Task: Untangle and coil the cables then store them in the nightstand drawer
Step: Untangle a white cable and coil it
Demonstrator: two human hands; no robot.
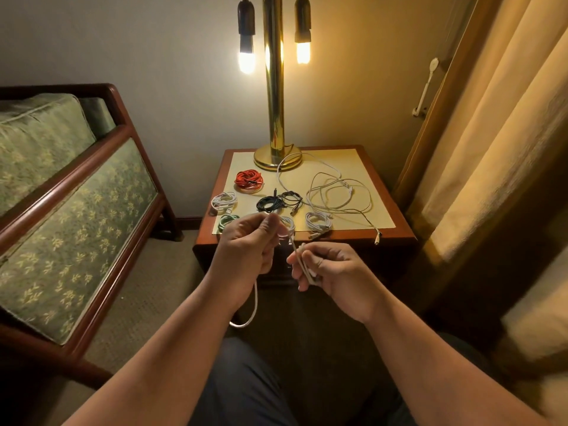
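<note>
My left hand and my right hand both hold one white cable in front of the nightstand. The left pinches it near the top, and a loop hangs below that hand. The right grips a few folded turns. On the nightstand top lie a red coil, a white coil, a green coil, black cables, another white coil and a loose tangle of white cables. The drawer front is in shadow behind my hands.
A brass lamp with two lit bulbs stands at the back of the nightstand. A green upholstered sofa with a wooden frame is on the left. Heavy curtains hang on the right.
</note>
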